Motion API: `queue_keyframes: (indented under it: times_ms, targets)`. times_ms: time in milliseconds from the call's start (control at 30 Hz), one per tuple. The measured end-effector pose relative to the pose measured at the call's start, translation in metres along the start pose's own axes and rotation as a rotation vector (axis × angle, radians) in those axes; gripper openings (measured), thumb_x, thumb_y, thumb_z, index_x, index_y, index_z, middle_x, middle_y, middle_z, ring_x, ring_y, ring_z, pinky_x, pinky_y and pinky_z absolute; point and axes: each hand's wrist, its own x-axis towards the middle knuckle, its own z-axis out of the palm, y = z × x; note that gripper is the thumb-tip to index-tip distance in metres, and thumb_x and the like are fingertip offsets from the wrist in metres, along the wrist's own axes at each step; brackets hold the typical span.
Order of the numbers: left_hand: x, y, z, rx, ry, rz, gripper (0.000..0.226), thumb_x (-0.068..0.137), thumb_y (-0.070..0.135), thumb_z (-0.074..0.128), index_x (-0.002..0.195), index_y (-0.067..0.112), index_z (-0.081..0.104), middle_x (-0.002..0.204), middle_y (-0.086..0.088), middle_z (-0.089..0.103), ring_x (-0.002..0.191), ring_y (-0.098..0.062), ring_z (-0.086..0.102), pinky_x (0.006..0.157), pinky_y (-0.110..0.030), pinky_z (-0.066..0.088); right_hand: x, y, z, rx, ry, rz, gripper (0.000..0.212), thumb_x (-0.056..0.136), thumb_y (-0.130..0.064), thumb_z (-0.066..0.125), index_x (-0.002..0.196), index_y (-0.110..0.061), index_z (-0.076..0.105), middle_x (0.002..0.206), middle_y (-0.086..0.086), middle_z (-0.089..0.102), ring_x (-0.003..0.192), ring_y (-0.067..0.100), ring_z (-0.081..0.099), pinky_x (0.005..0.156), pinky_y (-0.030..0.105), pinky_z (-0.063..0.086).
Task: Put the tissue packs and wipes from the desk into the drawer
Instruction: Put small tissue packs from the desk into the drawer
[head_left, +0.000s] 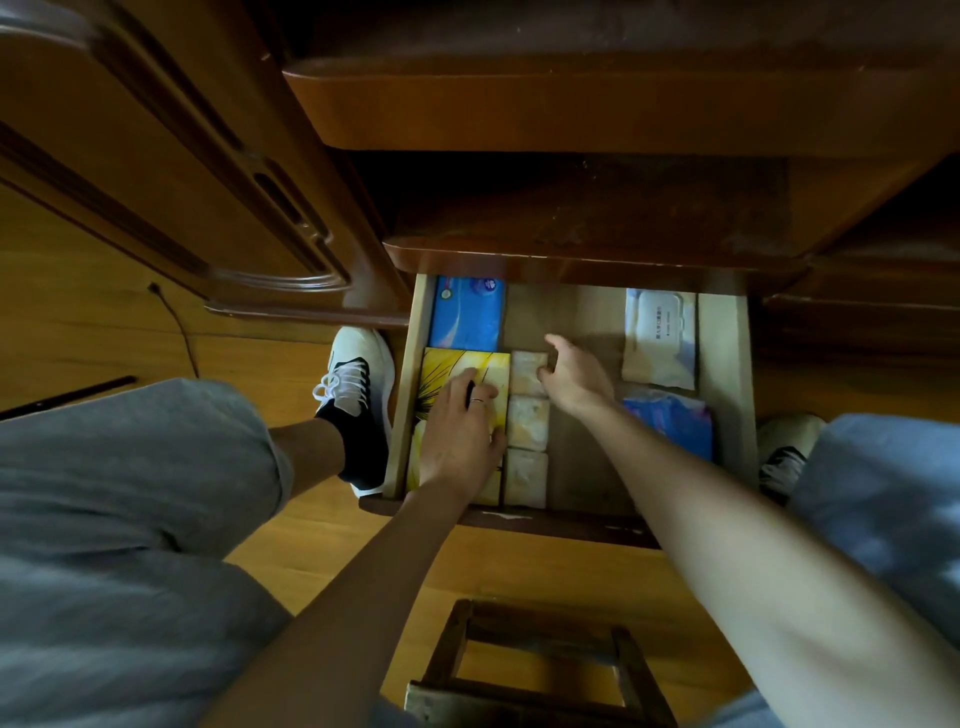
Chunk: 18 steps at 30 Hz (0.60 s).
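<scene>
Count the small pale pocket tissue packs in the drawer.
3, stacked in a column beside the yellow pack: top under the right hand, middle, bottom. A fourth may hide below the left hand.

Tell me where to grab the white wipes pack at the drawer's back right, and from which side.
Take the wipes pack by its long side edges, coming from above with the right hand. It lies flat on the drawer floor, flap lid up, with bare floor on its left. The soft pack should pinch easily.
</scene>
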Motion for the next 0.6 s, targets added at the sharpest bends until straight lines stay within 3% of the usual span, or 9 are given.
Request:
queue_keyframes:
  times_ms: [67,133,267,367,467,600]
  targets:
    - [0.004,0.004,-0.006,0.084,-0.038,0.035,0.051,0.088,0.026,0.07,0.135,0.016,0.053,0.149,-0.005,0.042,0.143,-0.024,0.031,0.116,-0.038,0.033,-0.015,0.0,-0.016,0.001,0.055,0.034,0.057,0.098,-0.039,0.059,0.151,-0.029,0.039,0.133,0.002,0.063,0.115,0.023,0.063,0.089,0.043,0.055]
    - [0.008,0.007,-0.016,0.156,-0.116,0.047,0.054,0.09,0.029,0.067,0.139,0.017,0.049,0.15,-0.004,0.042,0.146,-0.025,0.026,0.118,-0.038,0.028,-0.031,0.0,-0.033,0.022,0.0,0.021,0.056,0.098,-0.038,0.06,0.149,-0.027,0.042,0.138,0.004,0.059,0.117,0.024,0.061,0.092,0.045,0.055]
    - [0.015,0.016,-0.055,0.16,-0.248,0.024,0.059,0.092,0.035,0.063,0.145,0.02,0.043,0.151,-0.004,0.04,0.143,-0.027,0.03,0.112,-0.042,0.037,-0.067,-0.007,-0.078,0.069,-0.051,-0.073,0.037,0.095,-0.032,0.062,0.132,-0.03,0.061,0.134,-0.004,0.065,0.119,0.017,0.06,0.101,0.039,0.049]
    - [0.021,0.036,-0.104,0.104,-0.118,0.035,0.058,0.094,0.035,0.061,0.147,0.02,0.043,0.149,-0.004,0.041,0.136,-0.027,0.04,0.105,-0.042,0.043,-0.098,-0.023,-0.13,0.107,0.05,-0.192,0.029,0.097,-0.028,0.061,0.124,-0.031,0.067,0.125,-0.01,0.069,0.113,0.012,0.064,0.099,0.037,0.051]
    - [0.026,0.065,-0.168,0.063,0.102,0.147,0.051,0.093,0.031,0.06,0.141,0.021,0.052,0.143,-0.003,0.046,0.129,-0.027,0.048,0.099,-0.041,0.046,-0.131,-0.046,-0.197,0.097,0.212,-0.364,0.021,0.099,-0.028,0.058,0.114,-0.036,0.071,0.111,-0.019,0.071,0.101,0.003,0.066,0.088,0.031,0.057]
    - [0.03,0.109,-0.267,0.019,0.516,0.355,0.033,0.094,0.025,0.059,0.126,0.022,0.064,0.131,0.002,0.057,0.116,-0.02,0.056,0.084,-0.034,0.052,-0.175,-0.087,-0.296,0.042,0.621,-0.591,0.022,0.1,-0.029,0.052,0.108,-0.04,0.07,0.099,-0.026,0.07,0.093,-0.007,0.063,0.076,0.015,0.051]
